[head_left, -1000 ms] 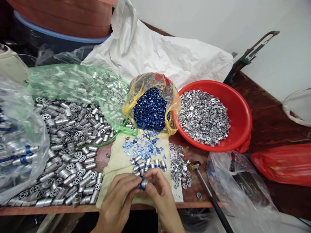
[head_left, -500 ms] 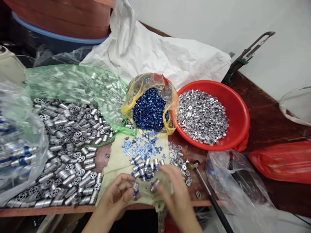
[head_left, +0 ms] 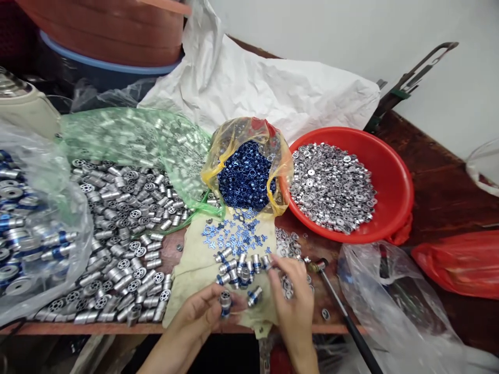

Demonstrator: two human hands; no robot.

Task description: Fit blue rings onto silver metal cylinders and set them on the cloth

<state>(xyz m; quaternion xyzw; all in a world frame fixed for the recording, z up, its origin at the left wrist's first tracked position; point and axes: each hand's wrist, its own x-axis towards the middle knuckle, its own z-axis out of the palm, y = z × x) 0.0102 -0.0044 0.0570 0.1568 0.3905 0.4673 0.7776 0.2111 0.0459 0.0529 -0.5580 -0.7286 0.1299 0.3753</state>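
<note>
My left hand [head_left: 200, 314] pinches a silver metal cylinder with a blue ring [head_left: 225, 304] above the front of a pale cloth [head_left: 183, 275]. My right hand [head_left: 292, 296] is at the cloth's right edge, fingers apart and curved, with nothing visible in them. Its fingertips are close to the small silver caps [head_left: 287, 239] and the right end of a cluster of blue-ringed cylinders [head_left: 245, 272]. Between the hands, another blue-ringed cylinder [head_left: 254, 296] lies alone on the cloth. Flat blue pieces [head_left: 234, 234] are scattered behind the cluster.
Plain silver cylinders [head_left: 125, 259] are heaped at left, beside a clear bag [head_left: 78, 228] of blue-ringed ones. Behind stand a yellow bag [head_left: 212, 161] of blue rings and a red basin [head_left: 393, 182] of silver caps. A black-handled hammer [head_left: 351, 324] lies at right.
My right hand has moved right and away from the cylinder lying between the hands. My left hand keeps its cylinder, now turned end-up. The view has shifted slightly.
</note>
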